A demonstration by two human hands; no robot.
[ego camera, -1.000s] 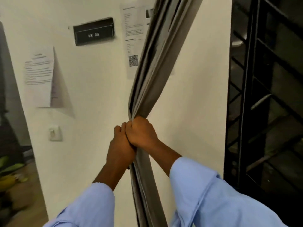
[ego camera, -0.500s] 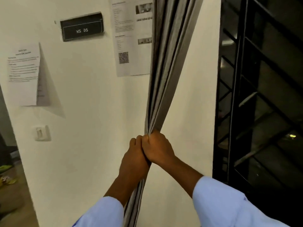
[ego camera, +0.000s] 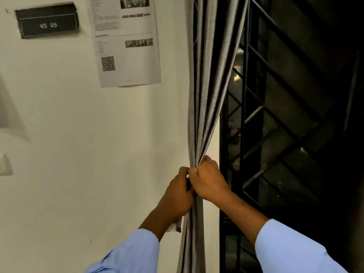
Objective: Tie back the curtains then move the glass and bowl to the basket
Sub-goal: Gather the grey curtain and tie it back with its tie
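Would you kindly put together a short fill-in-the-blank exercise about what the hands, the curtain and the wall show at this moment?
1. Both the left hand and the right hand grip the gathered grey fabric ____.
2. The black wall plaque reads WS ____.
3. The white printed paper sheet on the wall carries a square ____ code.
4. Right of the curtain stands a black metal ____.

Missing words: curtain; 05; QR; grille

Both arms wear light blue sleeves (ego camera: pixel 134 253), forearms bare.
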